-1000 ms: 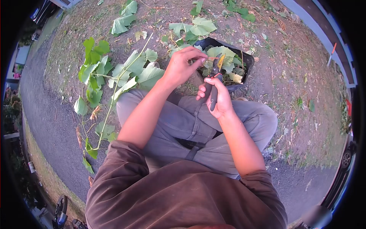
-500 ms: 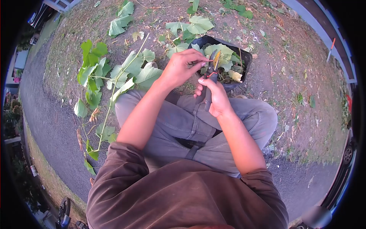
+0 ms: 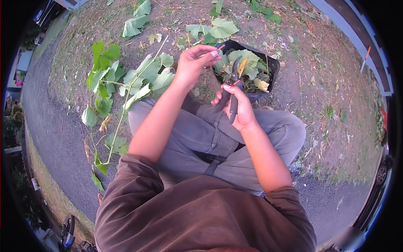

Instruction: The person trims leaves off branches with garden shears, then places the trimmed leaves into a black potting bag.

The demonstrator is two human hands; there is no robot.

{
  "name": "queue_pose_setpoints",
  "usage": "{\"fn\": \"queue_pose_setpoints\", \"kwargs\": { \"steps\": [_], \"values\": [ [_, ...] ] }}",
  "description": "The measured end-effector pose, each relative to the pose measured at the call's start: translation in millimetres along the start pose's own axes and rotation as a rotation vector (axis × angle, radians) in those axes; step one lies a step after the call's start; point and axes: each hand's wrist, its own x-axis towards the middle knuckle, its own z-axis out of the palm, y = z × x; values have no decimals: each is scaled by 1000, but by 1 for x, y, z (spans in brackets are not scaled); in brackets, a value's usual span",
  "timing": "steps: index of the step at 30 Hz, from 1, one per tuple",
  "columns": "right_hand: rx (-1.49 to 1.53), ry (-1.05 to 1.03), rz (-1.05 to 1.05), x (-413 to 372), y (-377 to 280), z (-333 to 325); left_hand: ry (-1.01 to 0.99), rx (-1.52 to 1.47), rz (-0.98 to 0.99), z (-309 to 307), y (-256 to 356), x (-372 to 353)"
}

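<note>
Between the thumb and fingers of my left hand (image 3: 192,66) is a short reddish-brown stem piece (image 3: 221,48), held near the left rim of a black plastic container (image 3: 273,69). My right hand (image 3: 238,105) is wrapped around the dark handles of pruning shears (image 3: 233,77), whose blades, one of them yellow, point up and stand apart over the container. Cut green leaves (image 3: 247,62) and a pale yellowish leaf (image 3: 261,84) lie inside it. The shears' blades have nothing visible between them.
A long leafy vine (image 3: 128,94) lies on the ground at the left. Loose large leaves (image 3: 222,28) are scattered beyond the container. My crossed legs (image 3: 180,130) are just below my hands. Dark asphalt (image 3: 54,126) borders the dirt.
My left hand has moved left, away from the shears, with the stem piece in its fingers. The shears' blades have spread apart, and my right hand stays almost in place.
</note>
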Motion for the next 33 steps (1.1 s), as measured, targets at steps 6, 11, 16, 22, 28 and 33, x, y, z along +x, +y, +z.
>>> {"fn": "queue_pose_setpoints", "kwargs": {
  "steps": [6,11,16,22,28,33],
  "values": [
    [-46,-63,40,-1,8,4,32,-169,-79,1,-4,-1],
    [-138,-49,32,-5,7,10,38,-145,-80,-4,-6,1],
    [-274,-37,1,-7,6,12,-33,-102,-77,-5,-9,1],
    [-370,-55,-58,-5,8,10,-39,-178,-32,-3,-7,1],
    [-436,-116,-46,-3,10,5,10,-173,-35,-1,-3,0],
    [-302,-59,-23,-6,5,10,-12,-41,23,5,-1,-5]
  ]
}}
